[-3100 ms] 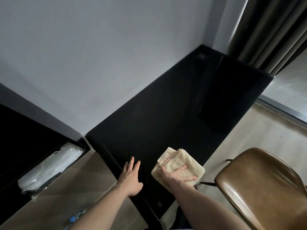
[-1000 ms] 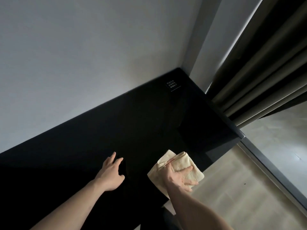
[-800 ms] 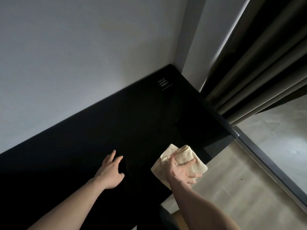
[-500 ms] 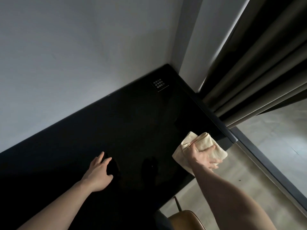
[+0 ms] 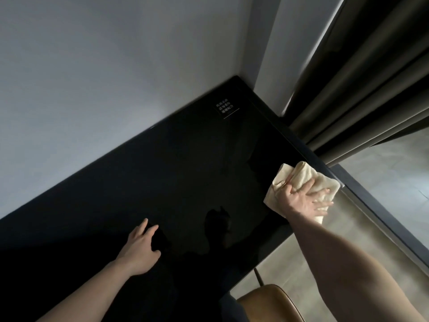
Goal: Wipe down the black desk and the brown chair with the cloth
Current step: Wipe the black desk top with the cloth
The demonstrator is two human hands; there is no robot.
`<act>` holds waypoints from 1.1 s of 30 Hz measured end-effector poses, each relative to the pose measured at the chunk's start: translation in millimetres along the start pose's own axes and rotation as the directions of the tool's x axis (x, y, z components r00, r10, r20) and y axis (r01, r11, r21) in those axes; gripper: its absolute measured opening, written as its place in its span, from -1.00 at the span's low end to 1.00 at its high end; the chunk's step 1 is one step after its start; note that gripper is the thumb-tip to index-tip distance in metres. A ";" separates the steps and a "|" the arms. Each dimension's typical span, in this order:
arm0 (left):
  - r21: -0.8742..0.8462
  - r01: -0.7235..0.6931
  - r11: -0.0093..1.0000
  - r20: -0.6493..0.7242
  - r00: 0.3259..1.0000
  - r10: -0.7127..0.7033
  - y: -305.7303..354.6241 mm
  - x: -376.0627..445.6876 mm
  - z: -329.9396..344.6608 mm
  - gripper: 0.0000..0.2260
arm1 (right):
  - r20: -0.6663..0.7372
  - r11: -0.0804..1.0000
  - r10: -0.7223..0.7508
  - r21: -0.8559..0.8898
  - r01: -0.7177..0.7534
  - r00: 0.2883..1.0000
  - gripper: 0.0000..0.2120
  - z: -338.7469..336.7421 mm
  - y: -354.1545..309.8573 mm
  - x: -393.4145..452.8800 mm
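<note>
The cloth (image 5: 301, 182), folded, lies at the black desk's (image 5: 185, 170) right corner under the right hand (image 5: 299, 201), fingers spread flat. The left hand (image 5: 139, 245) braces lower centre, fingers relaxed. Best to press evenly and overlap passes toward the wall.

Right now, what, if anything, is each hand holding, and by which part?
Right hand presses the folded cream cloth from on top; left hand holds nothing.

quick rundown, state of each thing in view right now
cloth: bunched, at the desk's right corner, pressed flat under the right hand
left hand: open, resting flat on the black desk
brown chair: partly visible below the desk edge, untouched
curtain: hanging beside the desk's end
</note>
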State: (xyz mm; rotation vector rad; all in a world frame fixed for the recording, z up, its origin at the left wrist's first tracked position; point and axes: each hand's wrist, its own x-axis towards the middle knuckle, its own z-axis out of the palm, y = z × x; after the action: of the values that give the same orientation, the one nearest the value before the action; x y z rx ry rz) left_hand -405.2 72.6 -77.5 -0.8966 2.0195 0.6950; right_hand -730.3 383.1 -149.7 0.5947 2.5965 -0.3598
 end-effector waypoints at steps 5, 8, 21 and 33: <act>-0.024 -0.038 0.999 0.018 0.999 0.038 -0.9 -13.3 8.8 -0.31 | 0.100 0.953 -0.256 -0.143 0.268 0.962 -0.19 21.2 4.3 -50.8; -0.053 -0.067 0.996 0.005 0.998 0.067 -9.5 -26.8 10.9 -0.31 | 0.158 0.887 -0.400 -0.179 0.425 0.903 -0.23 41.4 10.4 -96.2; -0.204 -0.013 0.979 -0.099 0.995 -0.008 -197.1 -122.0 69.2 -0.26 | 0.399 0.633 -0.634 -0.224 0.741 0.662 -0.26 162.4 48.6 -342.3; -0.286 0.102 0.953 -0.152 0.977 -0.150 -361.4 -214.5 161.1 -0.24 | 0.683 0.324 -0.665 -0.101 0.940 0.303 -0.27 267.0 93.2 -584.6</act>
State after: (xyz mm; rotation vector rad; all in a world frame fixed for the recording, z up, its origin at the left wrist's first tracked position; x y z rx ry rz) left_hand 42.6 47.5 -39.1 -1.2780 2.0223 0.8676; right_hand -117.8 170.0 -114.1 -1.0545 2.0246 -0.0977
